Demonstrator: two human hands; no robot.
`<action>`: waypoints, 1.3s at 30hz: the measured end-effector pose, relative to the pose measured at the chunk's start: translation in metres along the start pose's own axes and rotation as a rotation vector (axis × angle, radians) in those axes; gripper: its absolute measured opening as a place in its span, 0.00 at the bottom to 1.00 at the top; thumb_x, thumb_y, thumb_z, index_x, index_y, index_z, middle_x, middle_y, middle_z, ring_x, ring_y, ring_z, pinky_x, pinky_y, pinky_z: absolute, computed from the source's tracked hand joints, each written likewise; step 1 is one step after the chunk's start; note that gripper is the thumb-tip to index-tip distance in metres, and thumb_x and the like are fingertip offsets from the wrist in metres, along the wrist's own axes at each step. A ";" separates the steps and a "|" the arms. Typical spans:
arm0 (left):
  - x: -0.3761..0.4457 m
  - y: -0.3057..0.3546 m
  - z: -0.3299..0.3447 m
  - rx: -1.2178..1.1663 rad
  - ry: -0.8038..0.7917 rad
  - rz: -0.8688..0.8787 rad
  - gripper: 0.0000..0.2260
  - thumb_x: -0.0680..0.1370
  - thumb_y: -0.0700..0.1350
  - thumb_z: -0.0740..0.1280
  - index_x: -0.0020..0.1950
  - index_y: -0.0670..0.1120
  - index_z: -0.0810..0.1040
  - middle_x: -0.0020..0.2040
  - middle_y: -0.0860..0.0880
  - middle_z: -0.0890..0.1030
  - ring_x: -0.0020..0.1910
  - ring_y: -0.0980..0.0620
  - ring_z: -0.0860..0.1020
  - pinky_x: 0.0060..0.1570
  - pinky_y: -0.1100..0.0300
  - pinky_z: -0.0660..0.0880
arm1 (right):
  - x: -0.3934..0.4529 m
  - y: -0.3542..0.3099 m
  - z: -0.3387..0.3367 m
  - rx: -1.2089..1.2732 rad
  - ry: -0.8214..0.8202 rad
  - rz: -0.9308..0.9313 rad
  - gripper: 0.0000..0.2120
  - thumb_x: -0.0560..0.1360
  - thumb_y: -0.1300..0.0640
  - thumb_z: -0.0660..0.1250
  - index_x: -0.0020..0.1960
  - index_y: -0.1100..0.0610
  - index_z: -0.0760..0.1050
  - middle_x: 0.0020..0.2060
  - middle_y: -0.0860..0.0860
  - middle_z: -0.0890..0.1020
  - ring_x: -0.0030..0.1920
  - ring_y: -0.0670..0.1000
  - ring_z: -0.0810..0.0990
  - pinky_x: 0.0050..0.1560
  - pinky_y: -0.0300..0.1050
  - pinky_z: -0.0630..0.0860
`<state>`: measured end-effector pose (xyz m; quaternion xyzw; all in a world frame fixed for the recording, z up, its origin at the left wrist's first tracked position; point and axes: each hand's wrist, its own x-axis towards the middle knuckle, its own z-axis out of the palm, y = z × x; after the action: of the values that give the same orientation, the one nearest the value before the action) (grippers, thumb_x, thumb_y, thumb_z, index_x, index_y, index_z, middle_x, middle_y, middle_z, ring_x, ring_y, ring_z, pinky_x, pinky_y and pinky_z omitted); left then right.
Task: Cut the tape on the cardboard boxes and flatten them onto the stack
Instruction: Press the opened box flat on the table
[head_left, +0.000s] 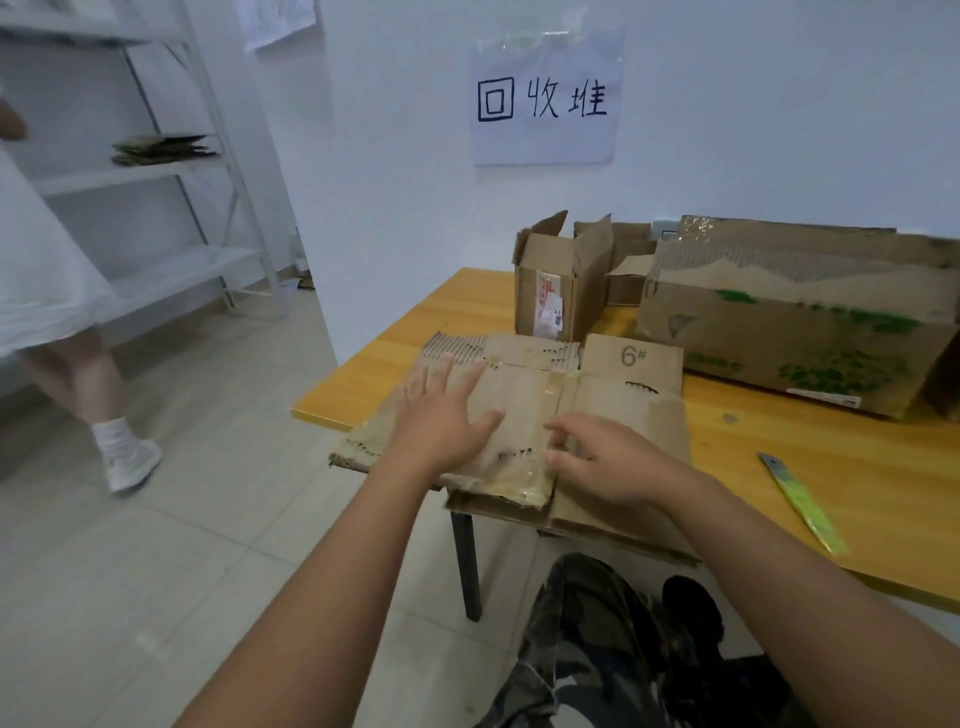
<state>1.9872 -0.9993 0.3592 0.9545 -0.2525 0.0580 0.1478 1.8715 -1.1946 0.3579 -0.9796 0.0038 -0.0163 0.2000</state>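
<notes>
Both bare forearms stretched forward, close side by side. Left hand (441, 415) flat, palm down, fingers spread and straight. Right hand (608, 462) palm down too, fingers bent a little, tips pointing toward the left hand.

No sleeves are seen on either forearm; camouflage-patterned trousers (582, 654) and a black shoe (693, 605) are worn.

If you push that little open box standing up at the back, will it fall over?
Probably yes. The small open box stands taller than it is wide, so a push up high would likely tip it. It looks empty and worn, so it is probably light and might slide on the smooth yellow table if pushed low.
</notes>
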 end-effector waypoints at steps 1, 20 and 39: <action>0.008 0.006 0.004 0.017 -0.091 0.014 0.32 0.78 0.69 0.53 0.79 0.63 0.47 0.81 0.50 0.44 0.79 0.42 0.43 0.74 0.39 0.40 | 0.002 0.001 0.002 -0.015 -0.023 -0.007 0.23 0.80 0.40 0.59 0.73 0.45 0.66 0.63 0.43 0.74 0.61 0.47 0.73 0.59 0.45 0.71; 0.043 0.043 0.043 0.074 -0.374 -0.183 0.35 0.74 0.75 0.44 0.78 0.64 0.43 0.81 0.45 0.40 0.77 0.34 0.38 0.71 0.34 0.35 | 0.051 0.060 0.021 -0.223 -0.132 0.212 0.46 0.64 0.19 0.31 0.78 0.37 0.36 0.78 0.40 0.37 0.78 0.51 0.34 0.75 0.57 0.34; 0.044 -0.010 0.024 0.129 -0.423 0.028 0.29 0.78 0.70 0.50 0.78 0.66 0.47 0.81 0.48 0.40 0.79 0.42 0.38 0.75 0.40 0.37 | 0.090 0.057 0.016 -0.230 -0.219 0.086 0.50 0.62 0.17 0.34 0.78 0.40 0.35 0.79 0.44 0.36 0.77 0.48 0.32 0.76 0.55 0.33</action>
<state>2.0312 -1.0187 0.3425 0.9493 -0.2868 -0.1256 0.0296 1.9623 -1.2423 0.3237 -0.9910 0.0257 0.0996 0.0862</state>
